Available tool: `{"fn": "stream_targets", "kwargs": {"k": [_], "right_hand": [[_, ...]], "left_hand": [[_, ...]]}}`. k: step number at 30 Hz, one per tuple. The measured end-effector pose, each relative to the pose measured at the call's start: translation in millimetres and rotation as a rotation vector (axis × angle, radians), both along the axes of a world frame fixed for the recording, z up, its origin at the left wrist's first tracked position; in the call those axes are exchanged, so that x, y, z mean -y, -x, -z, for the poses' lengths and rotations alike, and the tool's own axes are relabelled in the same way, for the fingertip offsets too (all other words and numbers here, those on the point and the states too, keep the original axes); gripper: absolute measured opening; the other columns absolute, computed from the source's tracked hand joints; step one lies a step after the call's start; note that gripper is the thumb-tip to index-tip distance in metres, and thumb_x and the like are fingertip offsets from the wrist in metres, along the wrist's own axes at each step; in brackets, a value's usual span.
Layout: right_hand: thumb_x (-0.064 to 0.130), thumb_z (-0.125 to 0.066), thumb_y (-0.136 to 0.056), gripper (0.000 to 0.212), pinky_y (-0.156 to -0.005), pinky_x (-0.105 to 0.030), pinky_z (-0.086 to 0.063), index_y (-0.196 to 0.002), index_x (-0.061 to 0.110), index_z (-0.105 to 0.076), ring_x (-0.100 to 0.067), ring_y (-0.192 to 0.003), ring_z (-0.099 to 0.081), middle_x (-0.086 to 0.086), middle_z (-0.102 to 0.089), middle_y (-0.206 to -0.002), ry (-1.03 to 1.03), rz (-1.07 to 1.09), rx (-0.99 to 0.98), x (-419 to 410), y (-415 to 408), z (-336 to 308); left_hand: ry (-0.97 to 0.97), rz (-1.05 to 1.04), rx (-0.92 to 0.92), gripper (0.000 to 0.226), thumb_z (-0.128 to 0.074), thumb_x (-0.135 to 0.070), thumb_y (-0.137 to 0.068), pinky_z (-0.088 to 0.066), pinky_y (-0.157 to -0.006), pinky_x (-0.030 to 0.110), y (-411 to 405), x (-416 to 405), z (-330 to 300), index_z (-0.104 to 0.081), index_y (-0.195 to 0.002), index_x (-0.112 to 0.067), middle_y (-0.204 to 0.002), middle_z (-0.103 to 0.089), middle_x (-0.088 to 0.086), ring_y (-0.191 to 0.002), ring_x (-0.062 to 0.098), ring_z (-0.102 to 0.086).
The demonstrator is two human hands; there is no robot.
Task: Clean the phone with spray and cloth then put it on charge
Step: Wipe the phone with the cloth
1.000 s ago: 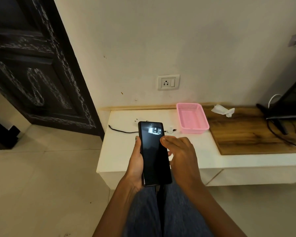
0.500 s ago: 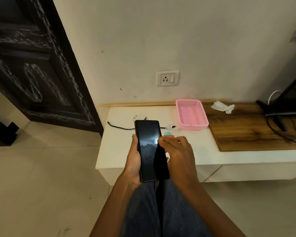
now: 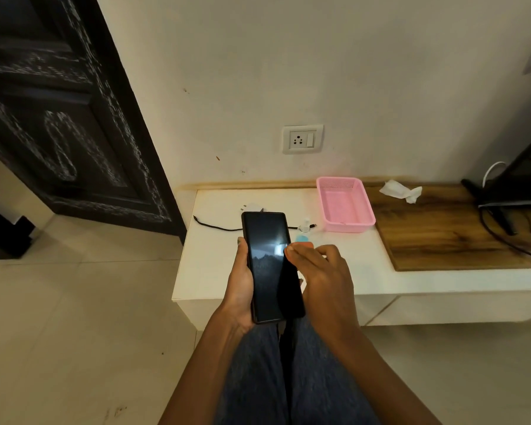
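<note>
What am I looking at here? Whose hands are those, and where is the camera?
The camera sits on a person's head, looking down, so you see their own two arms and knees. The left hand holds a black phone with a dark screen. The right hand touches the screen with its fingers. Behind them is a low white shelf. On it lie a black cable, a white charger plug, a small spray bottle, an empty pink basket and a crumpled white cloth. A wall socket is above.
</note>
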State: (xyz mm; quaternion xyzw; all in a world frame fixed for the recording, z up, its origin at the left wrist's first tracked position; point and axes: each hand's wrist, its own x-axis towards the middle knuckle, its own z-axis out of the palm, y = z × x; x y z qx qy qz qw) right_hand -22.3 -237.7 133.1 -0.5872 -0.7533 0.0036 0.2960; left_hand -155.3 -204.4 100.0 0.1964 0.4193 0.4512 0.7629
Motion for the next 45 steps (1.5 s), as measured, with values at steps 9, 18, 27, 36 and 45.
{"fn": "stream_targets", "kwargs": {"k": [9, 18, 27, 36, 45], "right_hand": [[0.001, -0.051, -0.077, 0.035, -0.069, -0.033, -0.055, -0.108, 0.003, -0.068, -0.030, -0.087, -0.064, -0.009, -0.070, -0.107, -0.147, -0.025, 0.002, -4, -4, 0], [-0.005, -0.066, -0.068, 0.042, -0.067, -0.038, -0.053, -0.108, 0.004, -0.068, -0.033, -0.089, -0.063, -0.008, -0.070, -0.109, -0.136, 0.009, 0.005, -15, -10, -4], [-0.013, -0.067, -0.060, 0.051, -0.070, -0.032, -0.050, -0.108, 0.004, -0.069, -0.030, -0.089, -0.064, -0.007, -0.070, -0.108, -0.102, -0.024, 0.015, 15, -2, 12], [-0.022, -0.068, -0.051, 0.063, -0.066, -0.032, -0.045, -0.108, 0.005, -0.069, -0.032, -0.085, -0.062, -0.007, -0.070, -0.110, -0.076, -0.011, 0.000, 3, 0, -3], [-0.022, -0.073, -0.048, 0.067, -0.066, -0.029, -0.036, -0.108, 0.008, -0.070, -0.032, -0.086, -0.062, -0.004, -0.070, -0.109, -0.010, 0.048, 0.027, 8, 3, -6]], "left_hand": [[-0.021, 0.000, -0.005, 0.066, -0.027, -0.073, -0.085, -0.057, -0.055, 0.029, 0, -2, -5, -0.078, -0.082, -0.030, -0.086, -0.077, 0.006, -0.074, 0.021, -0.074], [-0.026, 0.032, 0.045, 0.068, -0.026, -0.069, -0.087, -0.056, -0.053, 0.028, -10, -2, -12, -0.079, -0.078, -0.028, -0.078, -0.076, 0.003, -0.067, 0.016, -0.073], [0.006, -0.012, 0.103, 0.070, -0.028, -0.070, -0.085, -0.059, -0.060, 0.029, -1, 0, -8, -0.079, -0.077, -0.022, -0.083, -0.077, 0.003, -0.073, 0.017, -0.073], [0.006, -0.030, 0.154, 0.072, -0.029, -0.070, -0.087, -0.058, -0.058, 0.028, -1, -7, -12, -0.080, -0.076, -0.020, -0.080, -0.077, 0.004, -0.070, 0.016, -0.073], [-0.012, 0.002, 0.164, 0.077, -0.024, -0.072, -0.086, -0.057, -0.056, 0.027, -7, -8, -16, -0.080, -0.075, -0.018, -0.080, -0.076, 0.005, -0.071, 0.017, -0.073]]}}
